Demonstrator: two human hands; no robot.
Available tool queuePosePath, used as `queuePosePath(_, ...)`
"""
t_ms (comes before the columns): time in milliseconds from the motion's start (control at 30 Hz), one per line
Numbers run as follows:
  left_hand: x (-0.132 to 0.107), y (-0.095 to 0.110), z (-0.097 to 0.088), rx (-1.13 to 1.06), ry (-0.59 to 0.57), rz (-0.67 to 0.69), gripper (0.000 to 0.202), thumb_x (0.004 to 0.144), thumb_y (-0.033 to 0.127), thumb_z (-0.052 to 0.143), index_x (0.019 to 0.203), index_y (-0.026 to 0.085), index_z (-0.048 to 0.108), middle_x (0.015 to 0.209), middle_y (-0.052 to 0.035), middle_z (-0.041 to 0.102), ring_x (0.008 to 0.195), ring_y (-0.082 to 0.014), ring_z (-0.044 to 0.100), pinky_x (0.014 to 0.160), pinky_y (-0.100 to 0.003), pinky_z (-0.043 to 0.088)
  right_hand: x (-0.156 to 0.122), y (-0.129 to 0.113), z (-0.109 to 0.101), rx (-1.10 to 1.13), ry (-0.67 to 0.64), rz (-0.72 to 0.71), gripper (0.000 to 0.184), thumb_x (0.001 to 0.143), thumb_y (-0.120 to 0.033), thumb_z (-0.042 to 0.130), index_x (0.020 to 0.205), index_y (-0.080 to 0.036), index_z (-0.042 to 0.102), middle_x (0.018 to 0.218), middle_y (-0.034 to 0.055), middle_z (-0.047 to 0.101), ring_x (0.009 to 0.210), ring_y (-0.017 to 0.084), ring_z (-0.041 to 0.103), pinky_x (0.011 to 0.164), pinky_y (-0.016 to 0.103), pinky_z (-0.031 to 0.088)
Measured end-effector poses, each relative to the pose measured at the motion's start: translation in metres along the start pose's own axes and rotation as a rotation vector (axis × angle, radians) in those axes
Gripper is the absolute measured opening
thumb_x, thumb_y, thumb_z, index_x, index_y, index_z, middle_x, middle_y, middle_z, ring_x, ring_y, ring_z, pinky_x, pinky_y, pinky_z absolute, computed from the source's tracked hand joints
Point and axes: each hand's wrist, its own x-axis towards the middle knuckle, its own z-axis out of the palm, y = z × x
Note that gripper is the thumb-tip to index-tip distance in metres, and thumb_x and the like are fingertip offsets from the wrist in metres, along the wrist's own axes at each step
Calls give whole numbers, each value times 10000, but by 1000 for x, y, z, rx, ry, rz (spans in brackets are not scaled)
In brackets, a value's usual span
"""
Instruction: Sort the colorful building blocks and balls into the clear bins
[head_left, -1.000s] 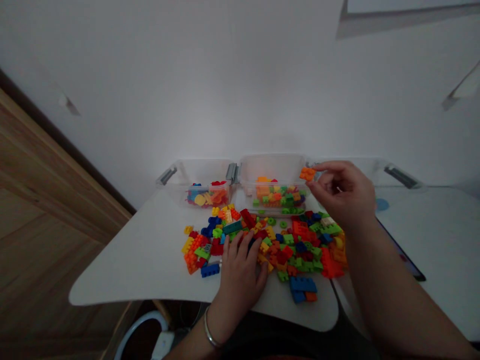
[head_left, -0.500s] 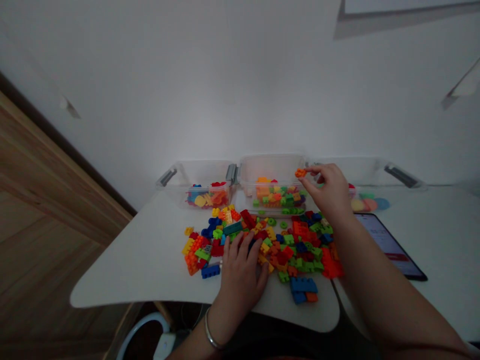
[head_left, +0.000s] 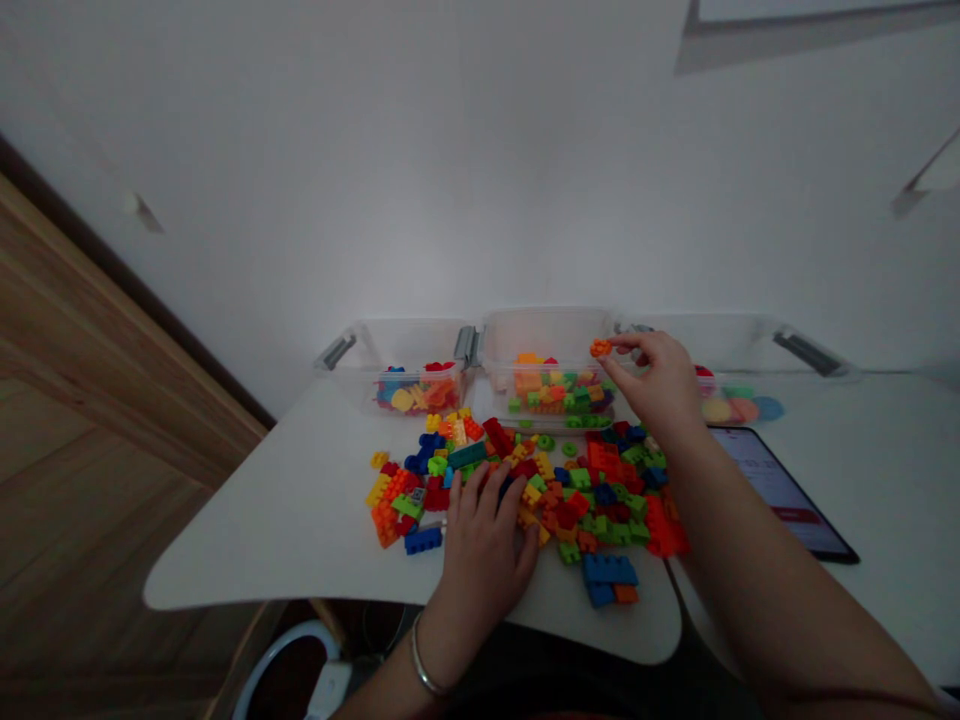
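Between the thumb and fingertips of my right hand (head_left: 660, 385) is a small orange toy brick (head_left: 601, 347). That hand is raised near the right rim of the middle clear plastic box (head_left: 547, 330), which has orange, yellow, green and red pieces inside. My left hand (head_left: 484, 535) lies palm down with fingers stretched over the front of a loose pile of coloured bricks (head_left: 577, 500). Its fingertips touch or cover some bricks; what is under the palm is hidden. Stacked blue bricks (head_left: 609, 570) with an orange one lie at the pile's front right.
A left clear box (head_left: 405, 350) holds red, yellow, orange and blue pieces. The right clear box (head_left: 739, 345) holds round coloured pieces, partly behind my arm. A phone (head_left: 784, 490) lies on the white table (head_left: 255, 530). The wall (head_left: 420, 180) rises behind the boxes.
Almost nothing differs. The whole view has shifted very slightly; my right hand still pinches the orange brick and my left hand stays on the pile.
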Motion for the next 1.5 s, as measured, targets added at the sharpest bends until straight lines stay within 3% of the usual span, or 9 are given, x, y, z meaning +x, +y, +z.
queuePosePath(300, 0, 0, 0, -8, -8, -1, 436, 853, 270, 566, 1284, 212, 596, 1358, -78, 589, 1288, -330, 455, 1129, -617, 284, 0, 3, -1, 48, -20, 28, 308, 824, -372, 590, 1056, -186, 668, 891, 65, 692, 715, 202, 534, 773, 382, 455)
queuePosePath(500, 0, 0, -1, -13, -9, -3, 438, 851, 265, 568, 1285, 214, 595, 1354, -78, 591, 1287, -324, 456, 1132, -612, 282, -2, -22, -19, 124, 43, -20, 289, 826, -367, 592, 1061, -214, 661, 890, 57, 678, 706, 180, 556, 679, 328, 465)
queuePosePath(567, 0, 0, -2, -16, -12, -2, 439, 854, 267, 568, 1289, 213, 592, 1359, -77, 587, 1287, -325, 455, 1135, -614, 278, -3, -32, -24, 151, -64, -85, 237, 834, -341, 580, 1004, -209, 680, 845, 53, 672, 682, 166, 557, 649, 305, 455)
queuePosePath(700, 0, 0, -1, -2, -13, -4, 438, 855, 268, 569, 1290, 220, 588, 1362, -72, 585, 1287, -329, 455, 1126, -620, 289, -8, -45, -22, 116, -497, -266, 180, 854, -306, 576, 930, -214, 710, 849, 48, 687, 754, 165, 602, 688, 285, 455)
queuePosePath(800, 0, 0, 0, 2, -14, -1, 439, 852, 262, 566, 1289, 220, 586, 1362, -72, 584, 1284, -330, 461, 1116, -627, 304, -14, -49, -13, 8, -796, -294, 185, 850, -312, 602, 970, -237, 722, 961, 45, 711, 879, 193, 639, 752, 299, 468)
queuePosePath(900, 0, 0, 0, 0, -8, 3, 435, 854, 258, 563, 1286, 215, 589, 1371, -75, 578, 1290, -330, 457, 1119, -621, 306, -20, -52, -3, -56, -977, -292, 241, 847, -340, 607, 1042, -259, 722, 1041, 48, 717, 955, 224, 649, 798, 324, 484)
queuePosePath(1100, 0, 0, -1, -19, -12, -2, 436, 857, 266, 566, 1288, 208, 592, 1369, -77, 580, 1294, -331, 452, 1124, -617, 297, -30, -51, 16, -111, -1084, -333, 324, 839, -324, 586, 1133, -253, 703, 1073, 66, 714, 964, 231, 657, 796, 321, 499)
queuePosePath(1500, 1, 0, -1, -11, -15, -2, 432, 854, 269, 566, 1281, 214, 591, 1364, -73, 583, 1288, -331, 456, 1115, -618, 308, -35, -44, 26, -206, -1082, -344, 388, 826, -380, 614, 1165, -204, 681, 1090, 104, 714, 1001, 272, 661, 814, 362, 513)
